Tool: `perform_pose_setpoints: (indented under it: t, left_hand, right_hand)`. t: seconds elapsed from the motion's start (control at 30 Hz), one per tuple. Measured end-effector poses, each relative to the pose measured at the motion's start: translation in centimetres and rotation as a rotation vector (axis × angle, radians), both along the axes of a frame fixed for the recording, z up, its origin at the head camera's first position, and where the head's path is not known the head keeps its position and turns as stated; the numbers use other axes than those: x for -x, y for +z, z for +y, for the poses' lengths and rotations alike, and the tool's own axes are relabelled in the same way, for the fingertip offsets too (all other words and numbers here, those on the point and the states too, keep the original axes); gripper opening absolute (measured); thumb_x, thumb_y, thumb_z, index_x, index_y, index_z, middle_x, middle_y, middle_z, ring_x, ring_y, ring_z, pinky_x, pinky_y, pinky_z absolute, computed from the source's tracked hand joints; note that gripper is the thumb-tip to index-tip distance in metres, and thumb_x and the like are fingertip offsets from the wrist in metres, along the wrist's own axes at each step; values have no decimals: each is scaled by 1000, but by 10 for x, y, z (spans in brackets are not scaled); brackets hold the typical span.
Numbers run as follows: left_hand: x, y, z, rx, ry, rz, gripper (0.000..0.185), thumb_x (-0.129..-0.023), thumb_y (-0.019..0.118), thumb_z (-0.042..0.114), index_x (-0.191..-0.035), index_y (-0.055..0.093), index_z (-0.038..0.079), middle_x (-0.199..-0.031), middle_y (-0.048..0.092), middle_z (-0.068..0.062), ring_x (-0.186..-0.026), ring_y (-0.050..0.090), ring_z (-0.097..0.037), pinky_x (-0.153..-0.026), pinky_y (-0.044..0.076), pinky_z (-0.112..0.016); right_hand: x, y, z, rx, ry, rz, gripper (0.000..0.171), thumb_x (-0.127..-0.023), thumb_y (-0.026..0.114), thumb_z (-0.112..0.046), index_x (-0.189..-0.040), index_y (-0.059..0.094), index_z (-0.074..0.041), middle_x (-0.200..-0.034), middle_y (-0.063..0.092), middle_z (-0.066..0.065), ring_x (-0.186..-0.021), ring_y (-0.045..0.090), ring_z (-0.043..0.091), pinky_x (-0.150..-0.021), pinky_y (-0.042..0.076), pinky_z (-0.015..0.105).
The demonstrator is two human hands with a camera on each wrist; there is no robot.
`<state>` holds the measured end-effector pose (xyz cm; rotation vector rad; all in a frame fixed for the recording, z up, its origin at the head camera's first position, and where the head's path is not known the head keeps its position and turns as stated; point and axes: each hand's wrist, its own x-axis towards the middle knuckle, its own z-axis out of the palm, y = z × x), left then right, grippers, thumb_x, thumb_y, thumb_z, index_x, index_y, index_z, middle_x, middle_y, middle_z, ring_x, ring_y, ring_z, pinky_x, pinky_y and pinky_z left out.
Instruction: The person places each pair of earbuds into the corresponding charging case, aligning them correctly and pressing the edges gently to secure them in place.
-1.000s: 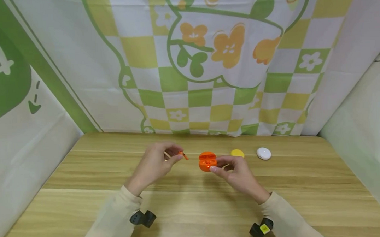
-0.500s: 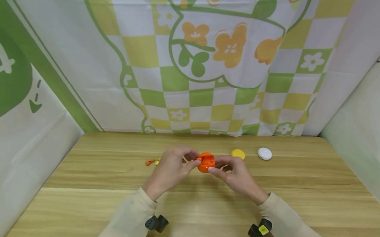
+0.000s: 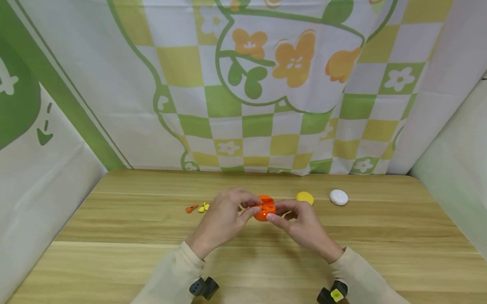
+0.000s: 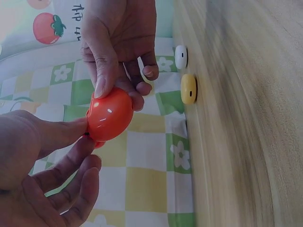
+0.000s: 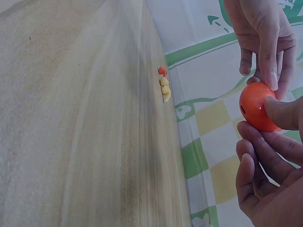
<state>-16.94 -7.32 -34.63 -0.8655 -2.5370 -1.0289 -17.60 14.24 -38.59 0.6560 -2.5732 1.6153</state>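
Orange case [image 3: 264, 207] between both hands [image 3: 266, 214]

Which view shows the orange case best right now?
The left wrist view: the orange case fills the frame, pinched between left hand and right hand. The right wrist view shows its rounded shell, partly covered by fingers; the head view shows it small.

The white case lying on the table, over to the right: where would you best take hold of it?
Probably across its narrow sides, coming straight down from above. The white case lies flat on the table, a smooth rounded oval with no handle. It sits apart from the yellow case, so fingers have room on either side.
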Motion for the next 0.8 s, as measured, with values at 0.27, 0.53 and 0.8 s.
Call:
perform_pose_setpoints:
  t: [0.27,0.53,0.8]
  left_hand:
    - [1,0,-8,-25,-26,-53,13,-94,74,12,-106,78,9,-97,70,2,-84,61,-11,-74,54,-32]
    - [14,0,-41,-108,94,-181,15,-96,71,11,-110,76,5,-92,71,0,-85,65,-15,-75,56,-32]
    - [34,-18,-84,-33,236,-259,23,-99,68,15,-115,72,0,-97,71,-8,-89,67,-24,-78,55,-42]
  right_hand:
    - [1,-2,2,-3,-3,9,21,-94,75,-17,-112,75,-5,-94,74,1,-85,65,18,-77,54,31]
    - [-1,-3,8,4,-31,-9,23,-94,75,-17,-112,75,-3,-95,74,2,-86,65,18,-78,54,31]
    - [-2,-2,12,-1,-46,-24,24,-94,75,-17,-112,74,-1,-96,74,3,-86,64,18,-79,54,32]
